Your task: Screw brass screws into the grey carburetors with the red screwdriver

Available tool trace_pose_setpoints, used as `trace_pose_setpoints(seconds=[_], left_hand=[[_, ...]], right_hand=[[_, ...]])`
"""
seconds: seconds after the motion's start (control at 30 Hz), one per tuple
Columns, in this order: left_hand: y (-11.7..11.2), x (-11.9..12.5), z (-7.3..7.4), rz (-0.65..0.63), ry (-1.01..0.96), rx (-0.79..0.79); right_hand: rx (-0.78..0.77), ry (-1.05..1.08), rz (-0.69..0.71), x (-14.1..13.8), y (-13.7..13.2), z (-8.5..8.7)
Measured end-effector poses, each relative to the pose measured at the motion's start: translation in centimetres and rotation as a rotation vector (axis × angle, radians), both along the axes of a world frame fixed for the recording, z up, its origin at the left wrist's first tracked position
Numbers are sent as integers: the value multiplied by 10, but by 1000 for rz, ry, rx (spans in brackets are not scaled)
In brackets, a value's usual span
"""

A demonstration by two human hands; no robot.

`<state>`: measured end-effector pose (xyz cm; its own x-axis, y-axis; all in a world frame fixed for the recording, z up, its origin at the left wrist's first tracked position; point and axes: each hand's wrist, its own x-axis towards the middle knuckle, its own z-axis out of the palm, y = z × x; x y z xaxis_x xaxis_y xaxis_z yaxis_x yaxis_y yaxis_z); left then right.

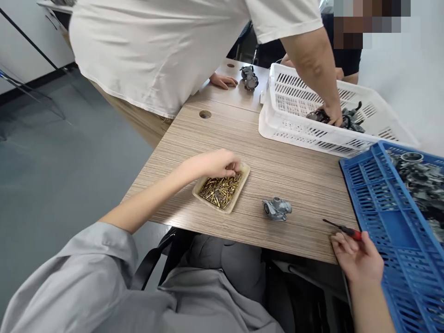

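My left hand [225, 163] hangs over the far side of a shallow tray [245, 175], its fingers pinched together; what they hold, if anything, is hidden. The tray is full of small brass pins [220, 190], slim like carburetor jets. Palm up by the table's right front edge, my right hand [360, 259] is closed on a screwdriver [351, 232] with a red and black handle, its blade pointing left. Between my hands, a grey metal carburetor body [277, 209] lies on the wood-grain table [239, 134].
A blue crate [391, 226] of metal castings [419, 175] stands right. Behind it, a person in white reaches an arm [322, 74] into a white basket [301, 132] with several carburetors. The person's other hand [224, 81] rests near another carburetor [249, 78].
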<state>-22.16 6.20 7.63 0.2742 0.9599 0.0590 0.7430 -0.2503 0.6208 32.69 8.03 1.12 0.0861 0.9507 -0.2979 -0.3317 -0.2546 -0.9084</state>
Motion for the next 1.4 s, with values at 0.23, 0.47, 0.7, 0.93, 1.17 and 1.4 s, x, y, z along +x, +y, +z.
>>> trace_pose_setpoints(seconds=[0.23,0.47,0.7,0.93,1.17,1.4], left_hand=[[-6,26,-6,-130,198,63],[-3,34,-6,-203,380,102],[-3,36,-3,-144,412,6],[6,40,-1,-120,392,-118],[19,53,10,-81,562,-249],[-10,69,59,144,355,77]], right_hand=[[-97,50,-43,7,2,-2],[-64,120,15,7,4,-4],[-21,189,99,4,4,-5],[-26,244,180,-1,4,-6],[20,279,244,-7,5,-3],[15,301,241,-7,9,-5]])
